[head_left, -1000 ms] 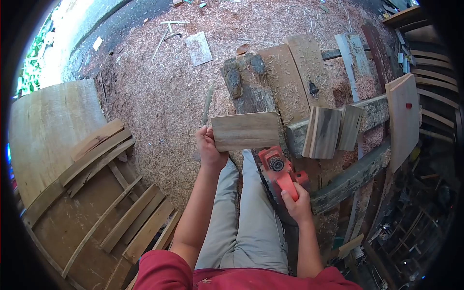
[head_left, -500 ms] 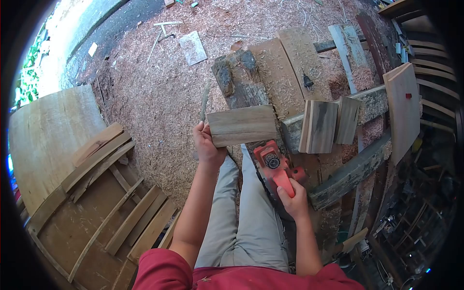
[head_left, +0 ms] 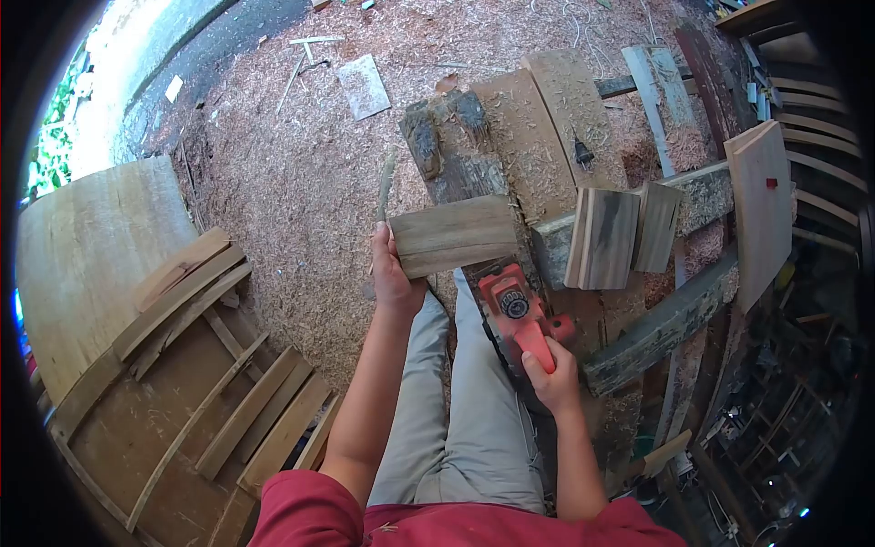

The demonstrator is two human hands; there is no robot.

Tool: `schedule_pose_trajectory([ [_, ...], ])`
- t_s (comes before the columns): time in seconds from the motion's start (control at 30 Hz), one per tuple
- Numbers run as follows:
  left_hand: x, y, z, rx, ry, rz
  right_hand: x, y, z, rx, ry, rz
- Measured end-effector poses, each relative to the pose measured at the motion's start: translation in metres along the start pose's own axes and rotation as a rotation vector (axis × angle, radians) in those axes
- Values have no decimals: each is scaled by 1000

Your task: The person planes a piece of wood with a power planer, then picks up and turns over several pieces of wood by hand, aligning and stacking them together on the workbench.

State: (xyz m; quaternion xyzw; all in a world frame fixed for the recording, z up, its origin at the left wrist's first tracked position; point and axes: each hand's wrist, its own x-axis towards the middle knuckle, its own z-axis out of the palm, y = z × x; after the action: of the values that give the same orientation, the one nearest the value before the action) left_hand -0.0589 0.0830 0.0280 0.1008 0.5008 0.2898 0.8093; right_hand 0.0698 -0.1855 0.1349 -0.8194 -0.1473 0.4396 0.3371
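Note:
My left hand [head_left: 397, 273] grips the left end of a flat wooden board [head_left: 456, 235], with the thumb or a finger up along its edge. The board lies across in front of me, its right end over a worn timber beam [head_left: 465, 178]. My right hand [head_left: 553, 377] is wrapped round the rear handle of a red electric planer [head_left: 518, 310]. The planer rests on the beam, just below the board's right end and close to it. Its underside is hidden.
Right of the beam, several short boards [head_left: 608, 239] stand stacked on a timber [head_left: 697, 202]. A black plug [head_left: 581, 152] lies on a shaving-covered plank. A larger board [head_left: 759, 210] leans at the right. Curved wooden pieces [head_left: 246, 415] lie on a panel at the left; shavings [head_left: 301, 182] cover the ground.
The board has shifted very slightly left and tilted a little in my left hand, whose fingers have moved on its edge. My right hand and the planer have stayed put.

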Motion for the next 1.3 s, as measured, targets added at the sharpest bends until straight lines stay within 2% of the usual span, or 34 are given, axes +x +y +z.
schedule_pose_trajectory([
  [0.4,-9,-12,11,-5,105,9,0,5,-1,-12,-9,6],
  [0.5,-7,-19,3,-58,-32,61,0,0,-1,-9,-12,3],
  [0.7,-14,-39,-8,32,-161,20,-1,1,0,-13,-9,8],
  [0.87,-18,-57,-8,16,-138,-5,-5,4,-2,-6,-19,84],
  [1.07,-29,-59,-5,-20,-190,1,-9,-11,-11,-148,23,-12],
  [1.17,-34,-57,-3,8,-208,20,1,-20,-12,-288,254,-169],
  [1.3,-43,-53,7,7,-272,22,35,-61,-19,-69,251,-227],
])
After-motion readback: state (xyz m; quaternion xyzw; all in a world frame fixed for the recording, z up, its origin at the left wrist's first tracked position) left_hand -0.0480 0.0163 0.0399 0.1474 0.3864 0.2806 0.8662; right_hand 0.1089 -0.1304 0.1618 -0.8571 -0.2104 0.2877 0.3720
